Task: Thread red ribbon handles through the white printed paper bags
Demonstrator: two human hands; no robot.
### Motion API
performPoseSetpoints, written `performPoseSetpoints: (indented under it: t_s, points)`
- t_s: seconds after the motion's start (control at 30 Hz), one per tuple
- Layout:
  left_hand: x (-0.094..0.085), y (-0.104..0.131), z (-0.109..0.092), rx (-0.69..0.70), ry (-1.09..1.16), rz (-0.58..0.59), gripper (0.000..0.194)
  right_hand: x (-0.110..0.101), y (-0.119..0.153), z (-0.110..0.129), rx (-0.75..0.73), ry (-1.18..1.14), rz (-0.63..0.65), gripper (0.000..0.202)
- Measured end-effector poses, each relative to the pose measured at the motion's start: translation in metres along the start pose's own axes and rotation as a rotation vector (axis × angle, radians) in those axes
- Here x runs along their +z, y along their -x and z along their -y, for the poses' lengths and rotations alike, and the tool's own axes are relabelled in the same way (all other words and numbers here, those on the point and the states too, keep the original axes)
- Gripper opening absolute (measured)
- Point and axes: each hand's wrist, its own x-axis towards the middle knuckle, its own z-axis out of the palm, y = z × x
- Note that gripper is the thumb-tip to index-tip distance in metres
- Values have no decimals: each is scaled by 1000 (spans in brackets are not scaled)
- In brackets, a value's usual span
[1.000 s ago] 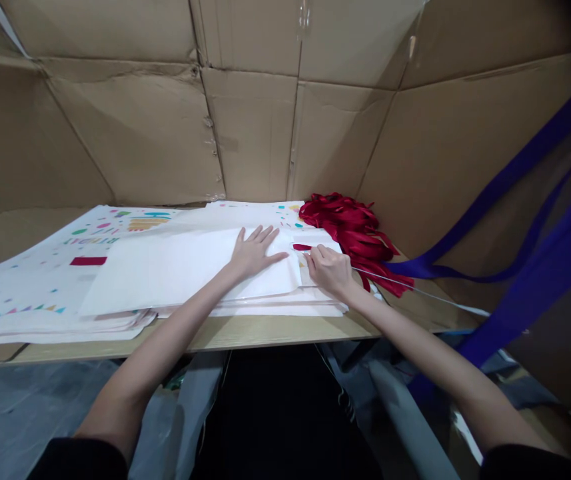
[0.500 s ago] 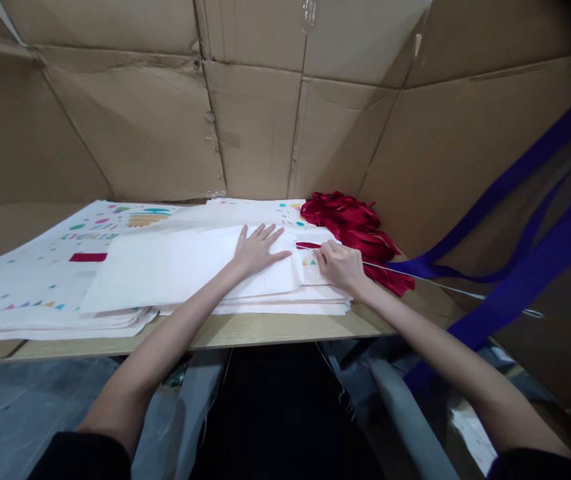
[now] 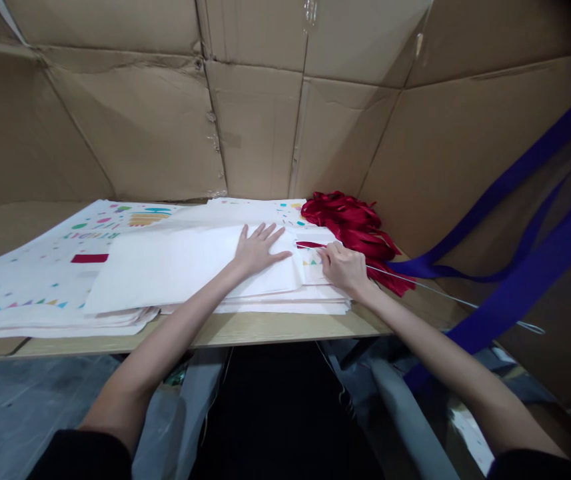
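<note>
My left hand (image 3: 255,252) lies flat with fingers spread on a blank white sheet-like piece (image 3: 165,267), pressing it onto the stack beneath. At the right edge of that piece, my right hand (image 3: 344,267) is closed around a thin white wire (image 3: 428,288). The wire runs from the piece's edge, through my fist, out to the right, where its far end forms a narrow loop. A short length of red ribbon (image 3: 310,245) shows beside the wire at the edge; whether my fingers also grip it is hidden.
Behind my right hand lies a heap of red ribbons (image 3: 348,223). Printed white sheets (image 3: 25,280) with a red strip are stacked on the left. Blue-purple ribbons (image 3: 520,293) hang at the right. Cardboard walls (image 3: 255,133) enclose the wooden table (image 3: 265,328).
My right hand has shifted slightly to the right along with the wire, whose looped far end sits a little lower. The left hand stays pressed in place.
</note>
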Motion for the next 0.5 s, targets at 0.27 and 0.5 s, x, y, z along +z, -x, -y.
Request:
performPoseSetpoints:
  t_s: [0.27,0.5]
  points:
    - [2,0,2,2,4,-3,78,1,1,-5,13,29,-8,42]
    - [3,-1,2,0,-16,2,76,2,2,-8,31,44,-30,39]
